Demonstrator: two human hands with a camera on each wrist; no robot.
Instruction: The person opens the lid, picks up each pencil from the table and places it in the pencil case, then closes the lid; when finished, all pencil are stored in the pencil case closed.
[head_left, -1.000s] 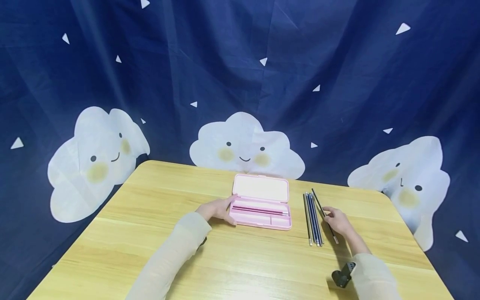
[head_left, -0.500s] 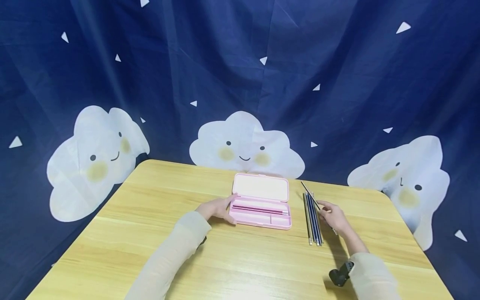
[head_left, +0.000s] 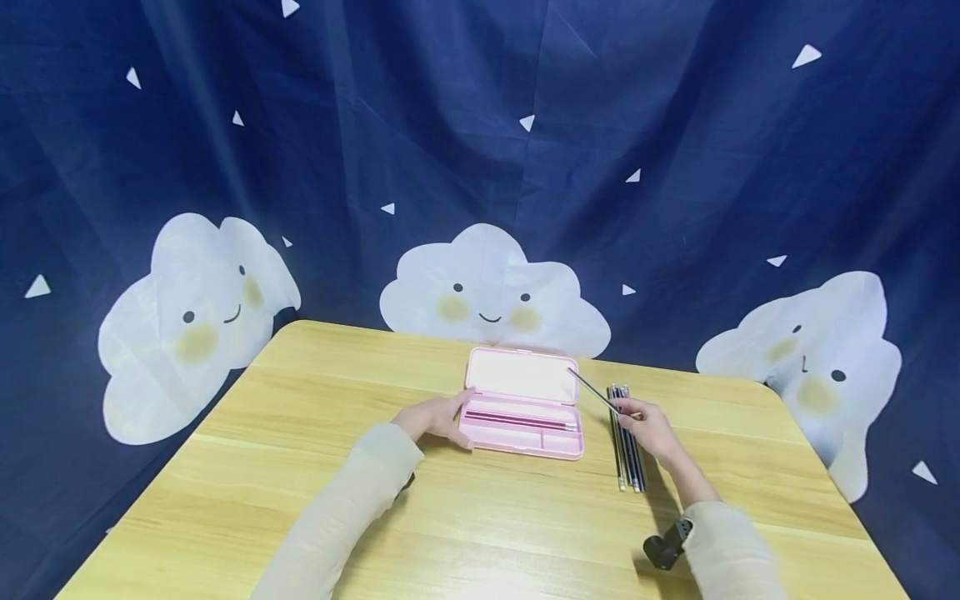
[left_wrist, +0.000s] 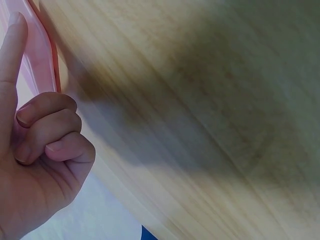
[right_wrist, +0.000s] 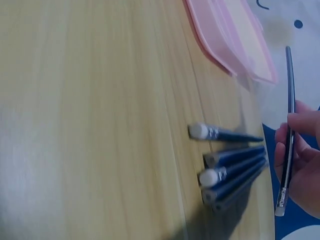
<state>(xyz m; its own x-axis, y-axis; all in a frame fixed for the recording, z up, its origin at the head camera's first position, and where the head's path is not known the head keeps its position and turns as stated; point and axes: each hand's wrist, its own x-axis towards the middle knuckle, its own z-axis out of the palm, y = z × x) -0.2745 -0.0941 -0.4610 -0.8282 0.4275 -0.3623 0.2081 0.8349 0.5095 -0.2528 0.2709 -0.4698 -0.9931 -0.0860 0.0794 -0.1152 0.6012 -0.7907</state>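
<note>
A pink pencil case [head_left: 522, 375] lies with its lid folded back on the table, a reddish pencil [head_left: 517, 421] in its long compartment. My left hand [head_left: 433, 418] holds the case's left end, thumb at the front corner and index finger near the hinge; in the left wrist view the other fingers curl beside the case [left_wrist: 42, 60]. Between thumb and fingers my right hand [head_left: 648, 429] pinches a dark pencil [right_wrist: 290, 95], raised and tilted, its eraser end downward in the right wrist view. Below that hand lie several dark pencils [right_wrist: 232, 165] side by side, partly hidden in the head view.
The wooden table [head_left: 480, 517] has rounded far corners. Behind it hangs a dark blue curtain [head_left: 450, 150] with white clouds. A black wrist camera [head_left: 667, 546] sits at the right sleeve, low over the table.
My right hand has lifted the dark pencil from beside the pile and carried it left, so its far end now overlaps the open lid. The left hand and case have stayed in place.
</note>
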